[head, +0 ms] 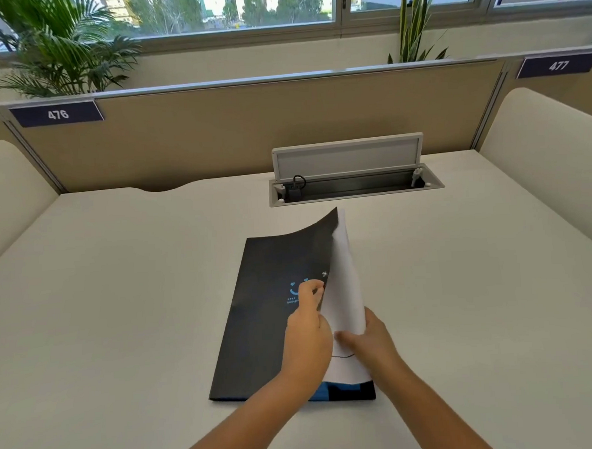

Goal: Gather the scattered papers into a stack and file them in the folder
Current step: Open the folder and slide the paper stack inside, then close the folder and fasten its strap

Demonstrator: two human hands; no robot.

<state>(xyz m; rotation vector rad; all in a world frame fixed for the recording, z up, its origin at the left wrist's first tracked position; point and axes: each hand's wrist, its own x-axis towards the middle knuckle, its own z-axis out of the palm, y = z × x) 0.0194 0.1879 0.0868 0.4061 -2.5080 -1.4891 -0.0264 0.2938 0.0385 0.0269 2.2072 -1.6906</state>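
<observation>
Daylight from a wide window is falling across a cream desk that is bounded at the back by a tan partition carrying number plates 476 and 477. Potted plants are standing behind the partition. Set into the desk, a cable tray is sitting with its lid raised upright, and a dark cable is showing at its left end.

You are working at the middle of the desk, where a dark folder with a blue printed emblem is lying flat, angled slightly to the left. Its front cover is bending upward along the right edge, the far corner curling highest.

Your left hand is resting on that cover, thumb and forefinger closed in a pinch at the cover's right edge near a small metal stud. The remaining fingers are curled under, and you cannot tell whether they are gripping anything.

Your right hand is holding the stack of white papers, thumb lying across the near face and the other fingers wrapped behind the sheets out of sight. The papers are standing nearly upright, bowed, with their lower edge meeting the folder's opening at the near right corner, where a blue inner panel is showing. The sheets are touching the lifted cover along its edge.
</observation>
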